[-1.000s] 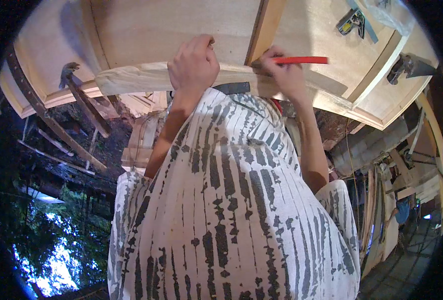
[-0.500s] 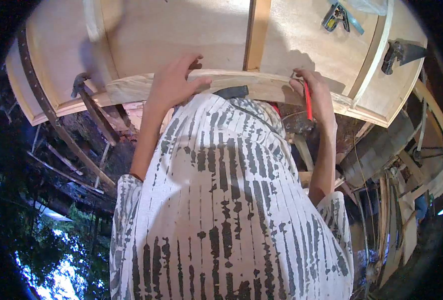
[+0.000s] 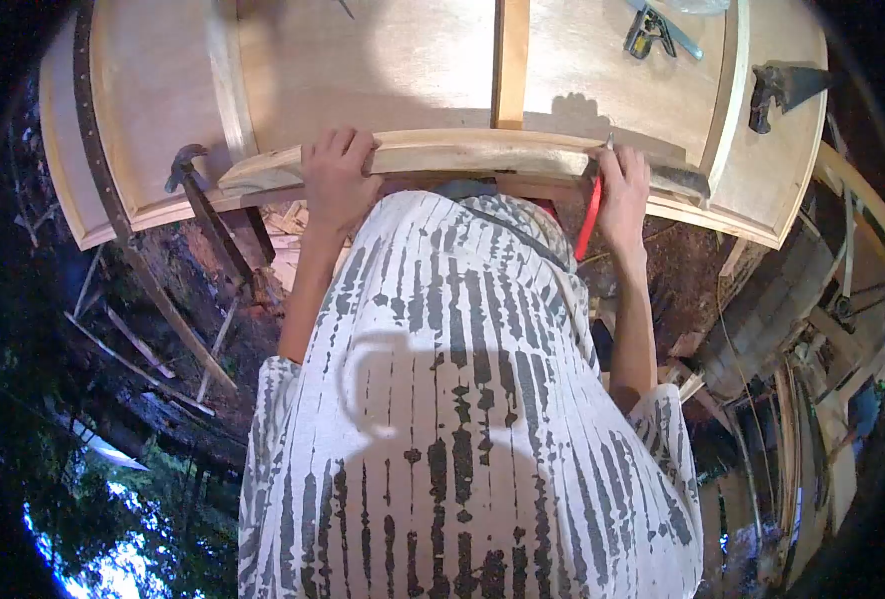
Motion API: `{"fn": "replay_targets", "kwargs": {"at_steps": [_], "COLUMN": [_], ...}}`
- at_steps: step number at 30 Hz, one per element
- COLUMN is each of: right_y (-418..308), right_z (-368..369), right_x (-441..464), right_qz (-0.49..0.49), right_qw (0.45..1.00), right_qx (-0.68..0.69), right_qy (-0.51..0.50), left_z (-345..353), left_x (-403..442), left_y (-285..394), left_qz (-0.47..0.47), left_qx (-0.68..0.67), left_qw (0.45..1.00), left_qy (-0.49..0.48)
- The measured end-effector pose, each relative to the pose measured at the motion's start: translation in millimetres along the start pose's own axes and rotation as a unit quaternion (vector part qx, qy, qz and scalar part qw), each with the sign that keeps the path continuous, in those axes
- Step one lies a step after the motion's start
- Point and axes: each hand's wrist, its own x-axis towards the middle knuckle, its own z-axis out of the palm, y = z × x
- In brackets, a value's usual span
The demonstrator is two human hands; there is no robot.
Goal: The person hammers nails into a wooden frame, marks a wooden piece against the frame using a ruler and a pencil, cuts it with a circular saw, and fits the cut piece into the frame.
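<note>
- Upper centre of the frame: the wooden board [image 3: 462,152] lies along the near edge of the framed plywood panel [image 3: 413,60].
- Left hand [image 3: 340,185] has its fingers bent over this board; right hand [image 3: 622,195] grasps the board and also the red pencil [image 3: 590,220].
- The battens [image 3: 510,70] seem already placed; the board, I judge, is not yet fastened.

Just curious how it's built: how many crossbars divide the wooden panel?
3: a left crossbar, a middle crossbar and a right crossbar on the panel. More may be hidden beyond the picture's top edge.
</note>
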Motion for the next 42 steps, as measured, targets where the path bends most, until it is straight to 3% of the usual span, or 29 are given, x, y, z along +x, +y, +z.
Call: {"fn": "replay_targets", "kwargs": {"at_steps": [1, 4, 6, 7, 9, 11, 13, 15, 17, 18, 19, 21, 23, 24, 25, 27, 29, 30, 33, 35, 37, 39, 42], "right_y": [-4.3, -5.6, 16.2, 29.7, 59.2, 102.1, 154.1, 217.5, 233.9, 230.2, 227.1, 231.3, 244.9, 241.8, 231.3, 197.0, 140.7, 119.7, 33.7, -29.9, -80.2, -122.5, -151.6], "right_z": [-1.7, -19.9, -19.6, -18.7, -19.1, -17.2, -3.4, 30.1, 41.1, 41.4, 38.6, 30.8, 30.5, 26.2, 18.4, -7.6, -42.0, -50.1, -41.9, -4.5, 39.7, 70.0, 88.7], "right_x": [3.9, 19.1, 27.9, 40.2, 75.2, 123.1, 164.9, 193.7, 201.5, 202.4, 203.6, 208.3, 207.3, 204.0, 201.3, 189.3, 150.5, 131.7, 59.9, 12.4, -21.5, -39.5, -38.9], "right_qz": [-0.023, -0.003, -0.040, -0.042, 0.055, 0.015, 0.054, 0.050, 0.044, 0.057, 0.071, 0.081, 0.106, 0.115, 0.114, 0.123, 0.189, 0.200, 0.270, 0.287, 0.345, 0.417, 0.398], "right_qw": [0.999, 0.997, 0.986, 0.987, 0.986, 0.981, 0.986, 0.990, 0.993, 0.987, 0.975, 0.973, 0.992, 0.991, 0.988, 0.983, 0.956, 0.947, 0.928, 0.900, 0.847, 0.807, 0.819], "right_qx": [0.013, 0.079, 0.159, 0.157, 0.120, 0.034, 0.010, -0.012, -0.034, -0.109, -0.184, -0.197, -0.014, -0.008, -0.031, -0.054, -0.004, 0.102, 0.185, 0.248, 0.354, 0.392, 0.372], "right_qy": [0.048, -0.013, -0.027, -0.021, 0.105, 0.193, 0.159, 0.133, 0.108, 0.107, 0.105, 0.089, 0.063, 0.064, 0.096, 0.125, 0.226, 0.231, 0.179, 0.214, 0.198, 0.145, 0.180], "left_z": [1.4, 1.8, 1.2, -2.6, -12.1, -14.1, -1.5, 24.1, 16.6, 12.3, 17.9, 34.4, 34.1, 43.9, 52.9, 65.0, 66.7, 66.5, 50.0, 51.2, 49.8, 47.0, 31.9], "left_x": [0.2, 6.3, 14.3, 18.5, 30.0, 43.8, 71.6, 102.2, 112.7, 115.5, 110.9, 88.6, 68.8, 57.5, 47.6, 38.9, 44.9, 49.9, 52.1, 56.0, 67.8, 76.8, 97.4], "left_y": [2.0, 1.9, -2.1, 0.1, 9.0, 13.5, 11.6, 8.0, 28.1, 36.0, 34.3, 24.9, 35.9, 36.4, 36.9, 39.7, 39.6, 37.6, 37.0, 22.9, 14.2, 12.4, 38.0], "left_qz": [0.002, -0.016, 0.003, 0.007, -0.026, -0.020, -0.012, 0.094, 0.071, 0.046, 0.048, 0.133, 0.115, 0.124, 0.132, 0.118, 0.111, 0.100, 0.098, 0.123, 0.144, 0.141, 0.253], "left_qx": [0.001, -0.019, 0.018, 0.020, 0.013, -0.029, -0.067, -0.108, -0.099, -0.092, -0.089, -0.180, -0.177, -0.096, -0.015, 0.026, 0.066, 0.041, 0.015, -0.112, -0.160, -0.273, -0.224], "left_qw": [1.000, 0.999, 0.998, 0.998, 0.979, 0.972, 0.964, 0.915, 0.913, 0.907, 0.909, 0.952, 0.954, 0.982, 0.991, 0.993, 0.992, 0.994, 0.994, 0.986, 0.977, 0.951, 0.939], "left_qy": [0.001, 0.031, -0.056, -0.051, -0.202, -0.231, -0.258, -0.376, -0.390, -0.409, -0.405, -0.210, -0.211, -0.107, 0.001, 0.000, -0.005, -0.002, -0.049, 0.030, -0.005, -0.027, -0.057]}}
